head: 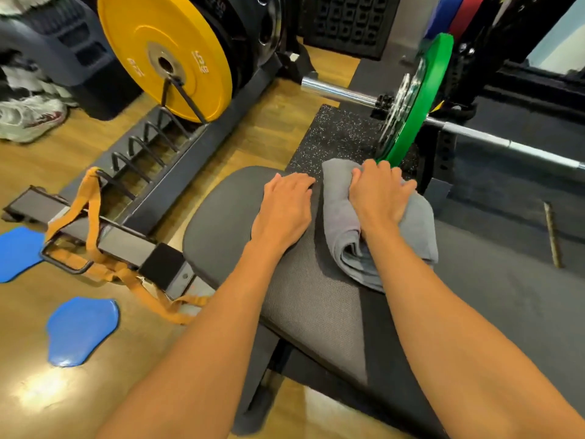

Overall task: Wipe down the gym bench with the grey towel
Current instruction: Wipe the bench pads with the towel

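Observation:
The gym bench (228, 223) has a dark grey mesh pad that runs from the lower right up to the centre of the view. A folded grey towel (343, 229) lies on the pad's far right end. My right hand (380, 194) presses down on the towel, fingers bent over its far part. My left hand (285, 207) rests flat on the bare pad just left of the towel, fingers reaching the pad's far edge.
A barbell (335, 90) with a green plate (421, 99) sits close beyond the bench end, over a speckled rubber mat (332, 134). A plate rack (177, 160) with a yellow 15 kg plate (164, 55) stands left. An orange strap (91, 217) and blue pads (82, 331) lie on the wooden floor.

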{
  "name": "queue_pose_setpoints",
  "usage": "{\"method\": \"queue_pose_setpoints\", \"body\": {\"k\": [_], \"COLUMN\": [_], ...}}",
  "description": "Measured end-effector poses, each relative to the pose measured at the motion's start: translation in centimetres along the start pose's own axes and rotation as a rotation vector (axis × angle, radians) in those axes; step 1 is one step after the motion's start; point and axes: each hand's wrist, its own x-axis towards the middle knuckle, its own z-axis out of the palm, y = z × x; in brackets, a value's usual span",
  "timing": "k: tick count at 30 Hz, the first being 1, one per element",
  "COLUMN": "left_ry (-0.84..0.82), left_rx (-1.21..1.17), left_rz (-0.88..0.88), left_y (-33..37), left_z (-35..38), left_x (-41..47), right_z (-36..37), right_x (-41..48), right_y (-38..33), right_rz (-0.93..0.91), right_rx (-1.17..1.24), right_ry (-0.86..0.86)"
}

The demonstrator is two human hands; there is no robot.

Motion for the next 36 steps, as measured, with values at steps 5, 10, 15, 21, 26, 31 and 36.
{"method": "queue_pose_setpoints", "body": {"k": [5, 10, 15, 21, 26, 31, 36], "left_ry": [-0.040, -0.124, -0.072, 0.114, 0.144, 0.136, -0.063], "left_rx": [-0.184, -0.345, -0.112, -0.113, -0.335, -0.564, -0.837], "left_rz": [-0.033, -0.144, -0.113, -0.076, -0.177, -0.287, -0.531], "left_y": [0.4, -1.1, -4.9, -6.3, -6.7, -6.7, -8.2], "left_z": [-1.6, -4.2, -5.5, -4.2, -4.5, -6.1, -9.0], "left_x": [-0.1, -0.3, -0.6, -0.1, -0.4, -0.7, -0.2], "right_z": [-1.6, -4.3, -4.1, 0.4, 1.5, -1.2, -2.9], "right_x": [-6.3, -17.9, -19.6, -5.6, -1.2, -10.4, -20.3], "right_y": [0.1, -1.2, -2.6, -8.5, -10.7, -10.0, -11.4], "right_rz": [-0.040, -0.110, -0.194, -0.160, -0.155, -0.193, -0.293], "right_rx": [0.065, 0.033, 0.028, 0.050, 0.083, 0.126, 0.098], "right_ry": [0.039, 0.007, 0.071, 0.119, 0.031, 0.041, 0.041]}}
